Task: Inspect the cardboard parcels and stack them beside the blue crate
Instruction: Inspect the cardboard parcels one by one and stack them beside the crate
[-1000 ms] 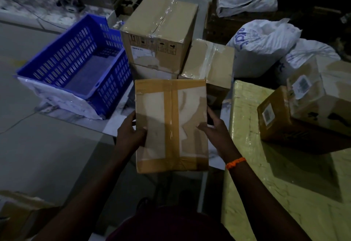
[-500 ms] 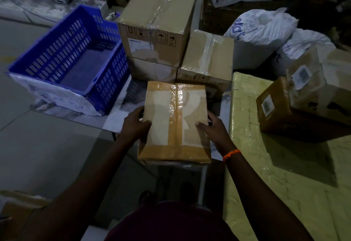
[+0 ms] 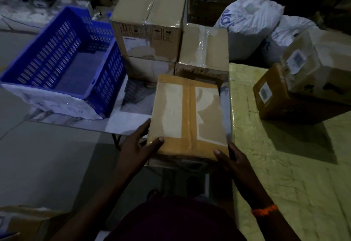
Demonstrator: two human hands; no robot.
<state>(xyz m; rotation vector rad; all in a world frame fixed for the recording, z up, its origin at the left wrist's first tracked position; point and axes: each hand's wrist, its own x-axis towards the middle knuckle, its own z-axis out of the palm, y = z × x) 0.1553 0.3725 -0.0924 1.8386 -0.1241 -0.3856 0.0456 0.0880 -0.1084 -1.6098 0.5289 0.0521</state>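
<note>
**Hands.** My left hand (image 3: 138, 145) grasps the near-left corner of the taped parcel (image 3: 188, 115), thumb flat on the top face and fingers laid almost straight along the side. My right hand (image 3: 234, 160) grasps the near-right corner the same way, thumb on top. An orange wristband (image 3: 264, 210) sits on that wrist.

**Position.** The parcel lies level and low over the worktop (image 3: 125, 124), right of the blue crate (image 3: 47, 54) and apart from it. Its far edge is just in front of 3 stacked boxes (image 3: 150, 18). Whether it fully rests on the worktop I cannot tell.

**Change.** 1 second ago I held the parcel nearer my body, with both hands at mid-length on its sides. It now sits farther forward and my hands have slid back to the near corners.

**Materials.** The parcel is a flat rectangular box of brown cardboard, crossed by glossy tan tape, with pale torn patches where its facing has peeled. The crate is slotted plastic, its front draped in white sheet. The surface to the right (image 3: 275, 164) is wrapped in wrinkled yellow film and carries 2 labelled cartons (image 3: 303, 84). Behind it stand white woven sacks (image 3: 252, 24).
</note>
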